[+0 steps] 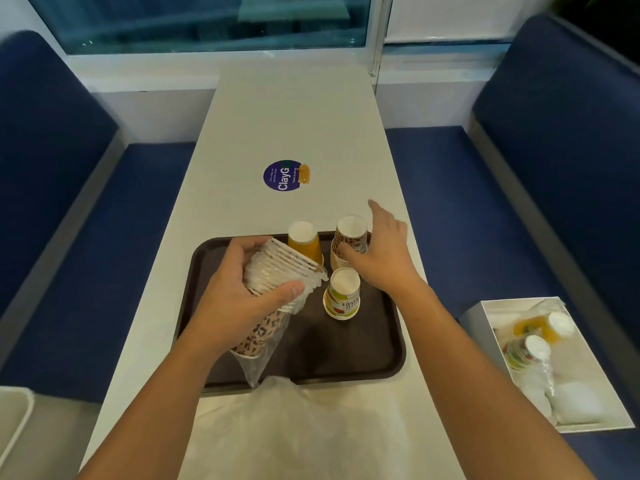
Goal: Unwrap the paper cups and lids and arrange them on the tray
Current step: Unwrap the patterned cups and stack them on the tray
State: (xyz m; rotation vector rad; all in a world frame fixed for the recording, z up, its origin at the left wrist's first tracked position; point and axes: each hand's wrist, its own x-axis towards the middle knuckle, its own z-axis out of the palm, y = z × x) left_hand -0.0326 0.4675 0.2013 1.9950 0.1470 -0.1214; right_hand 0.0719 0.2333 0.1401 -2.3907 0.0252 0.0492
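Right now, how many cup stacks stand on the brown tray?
3: an orange stack at the far edge of the tray, a leopard-print stack to its right, a green-and-white stack nearer. The left hand holds a partly wrapped stack.

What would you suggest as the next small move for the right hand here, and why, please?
Probably bring the right hand off the leopard-print stack, which already stands on the tray, and over to the left hand to pull the plastic wrap off the bundle it grips, since wrap hangs round those cups.
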